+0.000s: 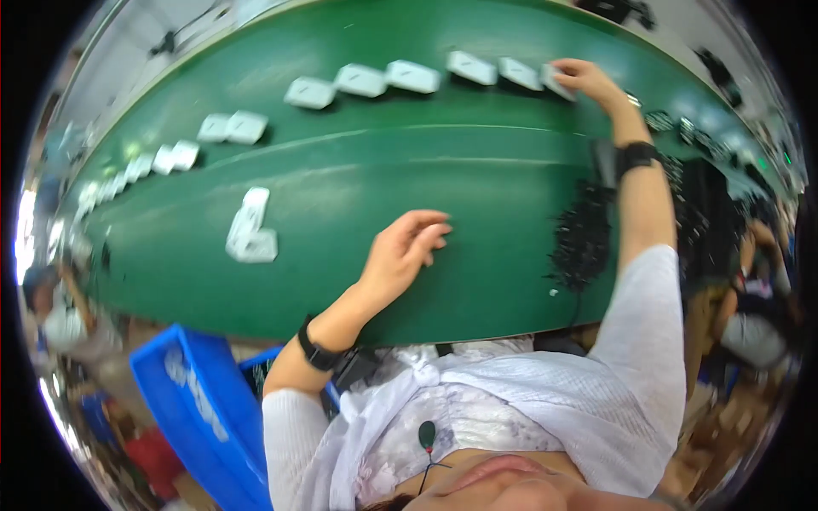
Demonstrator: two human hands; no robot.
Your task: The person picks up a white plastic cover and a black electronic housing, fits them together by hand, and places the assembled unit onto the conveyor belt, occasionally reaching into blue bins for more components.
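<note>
My right hand (588, 81) reaches to the far side of the green table and grips a small white squarish piece (557, 83) by its right edge. That piece is tilted and stands at the right end of a spaced row of similar white pieces (413, 77). My left hand (402, 249) hovers over the middle of the table, fingers loosely bent and apart, with nothing in it. A few overlapping white pieces (249, 226) lie to its left. The exact kind of the white pieces cannot be made out.
A heap of black cables or small black parts (582, 238) lies on the right of the green table (358, 187). More white pieces (166, 159) run along the far left. A blue bin (192, 400) stands at lower left. Other people sit at both sides.
</note>
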